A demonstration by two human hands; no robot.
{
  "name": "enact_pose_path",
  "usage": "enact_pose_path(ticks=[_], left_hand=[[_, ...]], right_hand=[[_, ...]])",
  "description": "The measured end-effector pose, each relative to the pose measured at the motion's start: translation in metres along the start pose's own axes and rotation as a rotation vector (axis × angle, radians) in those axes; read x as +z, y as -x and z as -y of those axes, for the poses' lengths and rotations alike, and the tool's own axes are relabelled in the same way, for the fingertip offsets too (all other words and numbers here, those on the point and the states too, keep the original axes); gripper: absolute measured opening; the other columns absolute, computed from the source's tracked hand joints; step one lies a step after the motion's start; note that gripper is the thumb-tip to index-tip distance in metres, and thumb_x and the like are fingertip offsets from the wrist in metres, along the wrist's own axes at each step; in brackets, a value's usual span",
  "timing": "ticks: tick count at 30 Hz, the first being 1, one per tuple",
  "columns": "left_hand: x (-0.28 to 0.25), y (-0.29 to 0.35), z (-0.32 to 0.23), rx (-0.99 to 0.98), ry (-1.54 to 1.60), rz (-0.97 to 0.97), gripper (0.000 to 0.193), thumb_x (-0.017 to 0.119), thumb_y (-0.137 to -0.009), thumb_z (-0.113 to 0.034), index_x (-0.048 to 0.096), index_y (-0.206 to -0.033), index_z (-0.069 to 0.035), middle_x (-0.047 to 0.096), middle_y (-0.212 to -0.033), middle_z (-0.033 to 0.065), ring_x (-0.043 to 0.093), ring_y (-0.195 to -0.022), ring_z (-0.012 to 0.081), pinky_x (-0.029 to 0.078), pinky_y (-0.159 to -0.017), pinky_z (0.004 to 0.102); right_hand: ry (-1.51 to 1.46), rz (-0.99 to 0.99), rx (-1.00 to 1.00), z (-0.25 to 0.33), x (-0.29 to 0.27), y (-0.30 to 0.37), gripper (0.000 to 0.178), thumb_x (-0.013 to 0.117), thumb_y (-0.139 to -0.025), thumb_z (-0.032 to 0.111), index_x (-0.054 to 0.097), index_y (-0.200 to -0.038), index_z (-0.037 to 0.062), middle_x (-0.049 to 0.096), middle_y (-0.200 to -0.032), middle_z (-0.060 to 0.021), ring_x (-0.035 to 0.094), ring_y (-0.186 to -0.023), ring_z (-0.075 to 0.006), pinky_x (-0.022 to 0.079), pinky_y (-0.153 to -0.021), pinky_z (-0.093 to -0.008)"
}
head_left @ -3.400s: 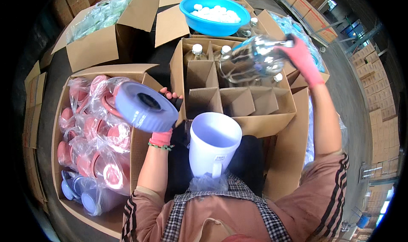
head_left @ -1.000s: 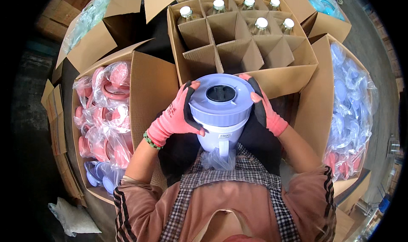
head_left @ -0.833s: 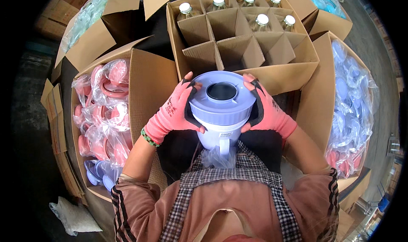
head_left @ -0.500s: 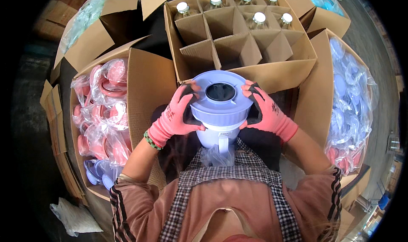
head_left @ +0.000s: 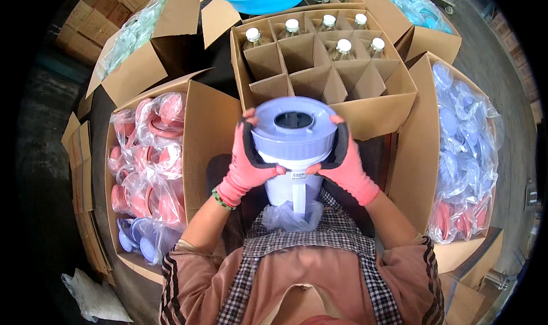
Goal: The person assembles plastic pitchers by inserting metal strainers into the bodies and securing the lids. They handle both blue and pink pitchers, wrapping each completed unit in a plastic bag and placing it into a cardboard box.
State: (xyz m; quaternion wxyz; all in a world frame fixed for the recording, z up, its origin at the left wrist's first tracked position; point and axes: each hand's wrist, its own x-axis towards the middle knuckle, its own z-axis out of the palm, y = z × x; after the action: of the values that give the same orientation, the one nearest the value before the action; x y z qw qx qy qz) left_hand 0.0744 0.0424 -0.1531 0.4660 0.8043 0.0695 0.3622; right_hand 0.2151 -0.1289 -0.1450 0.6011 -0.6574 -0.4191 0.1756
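Between my two gloved hands is a white jug [head_left: 282,188] with a handle at the near side and a label above it. A wide lavender lid [head_left: 268,135] with a dark round opening caps its top. My left hand [head_left: 248,153] wraps the lid's left rim, thumb below on the jug's front. On the other side my right hand [head_left: 342,156] grips the rim the same way. Both wear pink gloves with dark palms and bare fingertips. Clear crumpled plastic [head_left: 292,216] hangs around the jug's lower part, against my checked apron [head_left: 308,242].
Ahead stands a divided carton [head_left: 371,116] with several white-capped glass bottles [head_left: 343,48]. A blue basin [head_left: 262,4] of white caps sits behind it. Bagged pink parts [head_left: 162,159] fill a carton at left, bagged lavender parts [head_left: 459,136] one at right. A white sack [head_left: 94,296] lies lower left.
My view has tilted up, bringing the blue basin into sight. Both hands have shifted their hold, with thumbs now closer together at the jug's front. The jug stays between them.
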Motion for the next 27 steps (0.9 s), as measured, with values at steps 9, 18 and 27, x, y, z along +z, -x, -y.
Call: enact_pose_path(ticks=[9, 18, 27], left_hand=[[-0.034, -0.046, -0.037, -0.062, 0.076, 0.109, 0.098, 0.076, -0.048, -0.051, 0.032, -0.117, 0.001, 0.033, -0.122, 0.0176, 0.033, -0.114, 0.0284, 0.028, -0.095, 0.0385], [-0.064, -0.086, -0.056, 0.372, -0.274, 0.467, 0.079, 0.078, -0.054, -0.031, 0.038, -0.115, 0.0, 0.054, -0.103, 0.017, 0.051, -0.1, 0.033, 0.032, -0.092, 0.0424], [-0.06, -0.082, -0.071, 0.407, -0.333, 0.483, 0.076, 0.078, -0.055, -0.026, 0.04, -0.114, 0.001, 0.053, -0.105, 0.0188, 0.053, -0.096, 0.0327, 0.036, -0.087, 0.0403]], right_hand=[[0.289, 0.081, -0.003, 0.075, -0.022, -0.034, 0.09, 0.082, -0.048, 0.025, 0.031, -0.12, 0.0048, 0.043, -0.114, -0.0155, 0.043, -0.107, -0.0258, 0.037, -0.089, -0.0354], [0.316, 0.271, -0.356, 0.077, -0.036, -0.064, 0.066, 0.08, -0.048, 0.031, 0.052, -0.101, 0.0031, 0.046, -0.114, -0.0165, 0.042, -0.109, -0.0337, 0.034, -0.092, -0.0404], [0.285, 0.33, -0.393, 0.076, -0.044, -0.061, 0.058, 0.078, -0.049, 0.022, 0.053, -0.098, 0.0035, 0.054, -0.104, -0.0094, 0.044, -0.105, -0.0317, 0.032, -0.094, -0.0393]])
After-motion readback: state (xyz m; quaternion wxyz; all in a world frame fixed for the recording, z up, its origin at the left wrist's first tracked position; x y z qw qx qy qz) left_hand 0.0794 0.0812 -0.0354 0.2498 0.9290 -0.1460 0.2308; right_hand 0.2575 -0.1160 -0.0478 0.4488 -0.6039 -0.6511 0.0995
